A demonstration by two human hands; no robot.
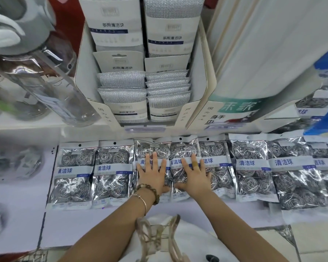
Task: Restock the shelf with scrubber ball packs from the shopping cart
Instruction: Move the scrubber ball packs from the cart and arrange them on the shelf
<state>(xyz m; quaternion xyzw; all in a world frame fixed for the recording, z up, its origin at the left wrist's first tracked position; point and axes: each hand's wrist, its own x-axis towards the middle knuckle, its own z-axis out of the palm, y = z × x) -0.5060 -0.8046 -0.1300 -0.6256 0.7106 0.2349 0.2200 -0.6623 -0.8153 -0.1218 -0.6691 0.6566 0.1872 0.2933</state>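
Observation:
Several clear packs of steel scrubber balls lie in a row on the white shelf (68, 224). My left hand (153, 173) lies flat, fingers spread, on one middle pack (150, 150). My right hand (194, 173) presses flat on the neighbouring pack (184, 148), with a plaster on one finger. More packs lie to the left (74, 174) and to the right (252, 167). A corner of the shopping cart's wire (36, 257) shows at the bottom left.
A white display box (206, 87) of silver cleaning pads stands on the upper shelf, above the row. Clear bottles (51, 87) stand at the upper left, a white carton (257, 59) at the upper right. The shelf's left part holds blurred packs (15, 161).

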